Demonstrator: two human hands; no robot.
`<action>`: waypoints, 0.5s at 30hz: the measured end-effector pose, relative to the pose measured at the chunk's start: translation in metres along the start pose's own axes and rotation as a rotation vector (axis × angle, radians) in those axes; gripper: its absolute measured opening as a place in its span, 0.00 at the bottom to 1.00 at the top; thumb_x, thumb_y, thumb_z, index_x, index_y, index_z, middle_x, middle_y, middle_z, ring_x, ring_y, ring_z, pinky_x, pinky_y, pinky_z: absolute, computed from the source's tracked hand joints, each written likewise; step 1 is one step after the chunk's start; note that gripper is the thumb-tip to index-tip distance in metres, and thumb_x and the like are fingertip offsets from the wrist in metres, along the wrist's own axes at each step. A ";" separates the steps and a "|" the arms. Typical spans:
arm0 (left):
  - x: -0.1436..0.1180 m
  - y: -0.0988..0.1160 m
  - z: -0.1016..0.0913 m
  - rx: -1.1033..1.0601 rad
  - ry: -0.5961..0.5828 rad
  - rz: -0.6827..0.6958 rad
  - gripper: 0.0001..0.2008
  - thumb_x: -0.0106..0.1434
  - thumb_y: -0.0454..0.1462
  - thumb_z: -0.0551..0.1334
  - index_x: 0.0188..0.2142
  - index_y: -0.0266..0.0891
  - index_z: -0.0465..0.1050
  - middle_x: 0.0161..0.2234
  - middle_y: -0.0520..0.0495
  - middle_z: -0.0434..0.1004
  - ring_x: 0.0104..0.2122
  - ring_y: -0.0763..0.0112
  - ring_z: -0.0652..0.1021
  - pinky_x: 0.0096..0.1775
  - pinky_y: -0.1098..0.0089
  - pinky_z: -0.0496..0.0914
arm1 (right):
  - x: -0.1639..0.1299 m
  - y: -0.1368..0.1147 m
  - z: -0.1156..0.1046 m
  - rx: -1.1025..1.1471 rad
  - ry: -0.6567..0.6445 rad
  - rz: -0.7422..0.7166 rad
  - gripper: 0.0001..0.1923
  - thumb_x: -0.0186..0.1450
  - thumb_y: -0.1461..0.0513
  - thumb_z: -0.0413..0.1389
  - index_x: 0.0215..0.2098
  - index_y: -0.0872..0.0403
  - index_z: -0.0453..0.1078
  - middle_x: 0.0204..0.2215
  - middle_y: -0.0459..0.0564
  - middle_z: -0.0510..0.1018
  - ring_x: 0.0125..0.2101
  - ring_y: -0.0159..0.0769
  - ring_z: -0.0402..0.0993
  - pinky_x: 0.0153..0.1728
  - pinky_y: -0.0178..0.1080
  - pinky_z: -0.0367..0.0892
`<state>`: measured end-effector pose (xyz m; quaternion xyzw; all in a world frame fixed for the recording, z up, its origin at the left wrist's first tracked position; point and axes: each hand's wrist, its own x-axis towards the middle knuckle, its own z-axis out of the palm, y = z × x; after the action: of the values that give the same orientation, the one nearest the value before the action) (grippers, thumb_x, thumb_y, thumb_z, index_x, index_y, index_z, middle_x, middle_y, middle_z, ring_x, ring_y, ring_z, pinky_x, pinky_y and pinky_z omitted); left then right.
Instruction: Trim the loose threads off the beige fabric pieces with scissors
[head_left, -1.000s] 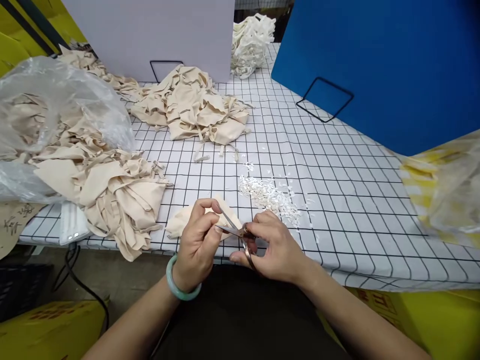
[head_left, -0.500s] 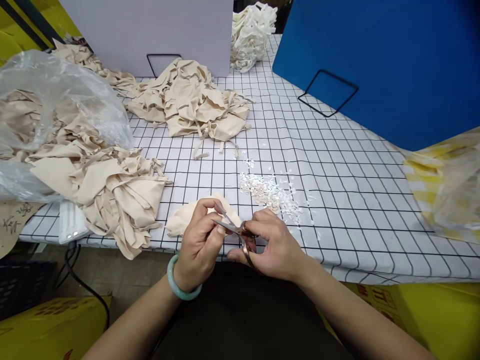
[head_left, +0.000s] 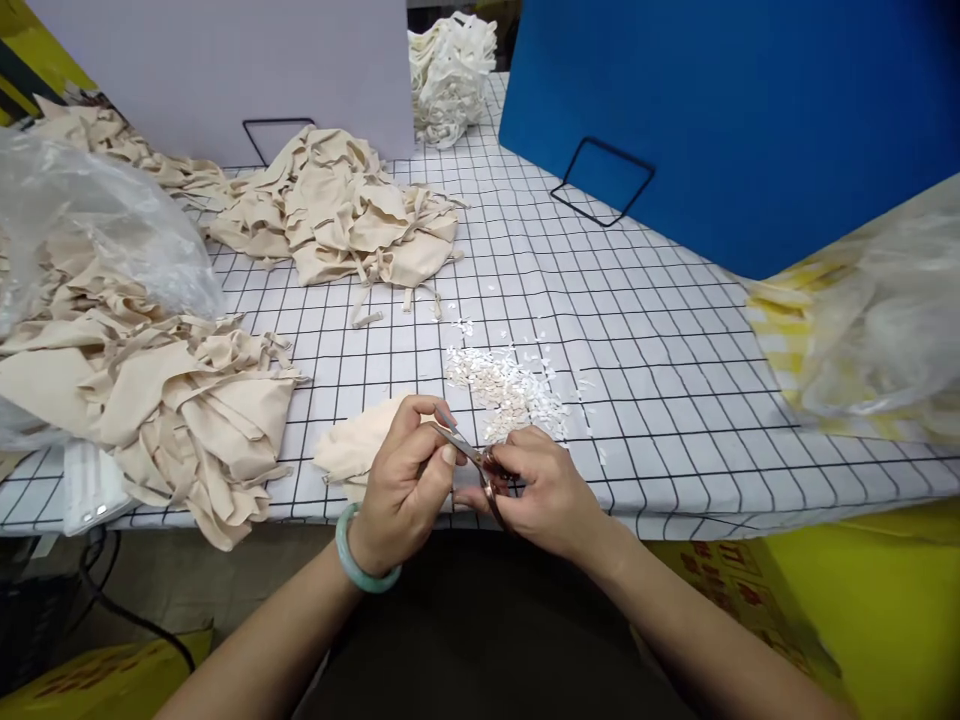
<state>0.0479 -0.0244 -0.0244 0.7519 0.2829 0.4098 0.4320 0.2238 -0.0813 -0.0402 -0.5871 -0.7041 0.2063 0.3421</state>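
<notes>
Scissors (head_left: 475, 457), blades nearly together, sit in the closed grip of the right hand (head_left: 546, 490) above the near edge of the counter (head_left: 660, 370), tips at the left hand (head_left: 409, 485), whose fingers curl inward; whether these pinch anything cannot be told. Just beyond lie a beige fabric piece (head_left: 352, 440) and white clippings (head_left: 510, 388); farther, a beige heap (head_left: 349, 210).

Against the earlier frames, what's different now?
The scissors went from open blades to nearly closed, tips at the left hand. The view swung right, so the table and its contents sit further left in the picture. No visible new grasp or release. Unchanged: the right hand holds the scissors; the cloth pile and white scraps look the same.
</notes>
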 end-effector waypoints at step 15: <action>0.048 0.019 -0.018 -0.103 -0.286 -0.146 0.15 0.72 0.41 0.56 0.32 0.38 0.76 0.41 0.41 0.69 0.45 0.62 0.74 0.49 0.59 0.73 | 0.029 0.002 -0.012 0.560 -0.004 0.258 0.24 0.55 0.53 0.69 0.44 0.48 0.65 0.47 0.50 0.74 0.43 0.40 0.74 0.41 0.43 0.72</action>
<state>0.0577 0.0118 0.0155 0.7569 0.2507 0.2801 0.5345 0.2314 -0.0539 -0.0268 -0.5542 -0.5403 0.4351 0.4601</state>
